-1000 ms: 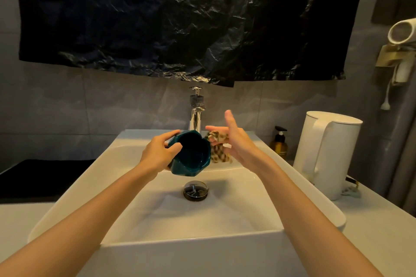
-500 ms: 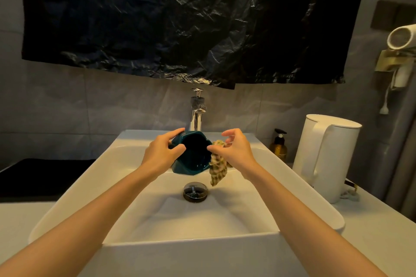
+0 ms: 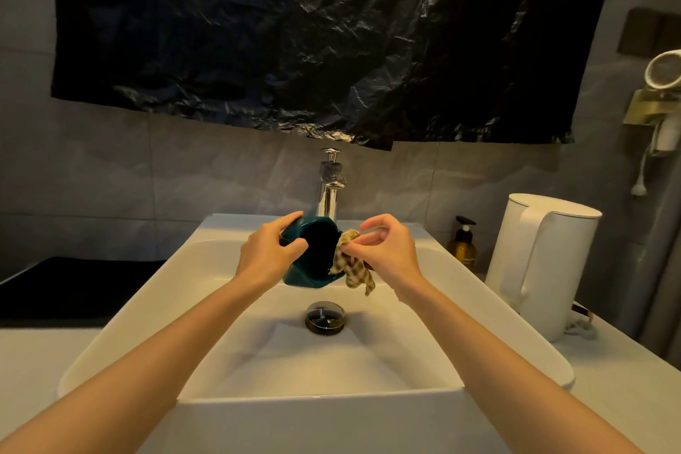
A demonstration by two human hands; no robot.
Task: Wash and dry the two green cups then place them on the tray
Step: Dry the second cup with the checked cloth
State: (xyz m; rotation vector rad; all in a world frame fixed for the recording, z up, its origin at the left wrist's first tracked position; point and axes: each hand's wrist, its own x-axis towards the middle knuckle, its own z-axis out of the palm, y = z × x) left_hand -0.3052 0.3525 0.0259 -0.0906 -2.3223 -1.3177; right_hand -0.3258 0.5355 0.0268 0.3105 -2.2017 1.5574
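Since a second ago the green cup (image 3: 313,258) has kept its place, tipped mouth-toward-camera above the sink (image 3: 258,343) basin and just in front of the tap, while the right hand (image 3: 387,251) has gone from a spread palm to pinching the checked cloth (image 3: 352,265) against the cup's right rim. The left hand (image 3: 269,254) grips the cup, thumb over the near rim and fingers round its outside. To dry well, I judge the cloth should be pushed into the bowl and the cup turned against it, staying over the basin near the drain (image 3: 325,317). The cup's inside is too dark to show wetness. No second cup shows, and whether the dark slab (image 3: 73,287) at left is the tray is unclear.
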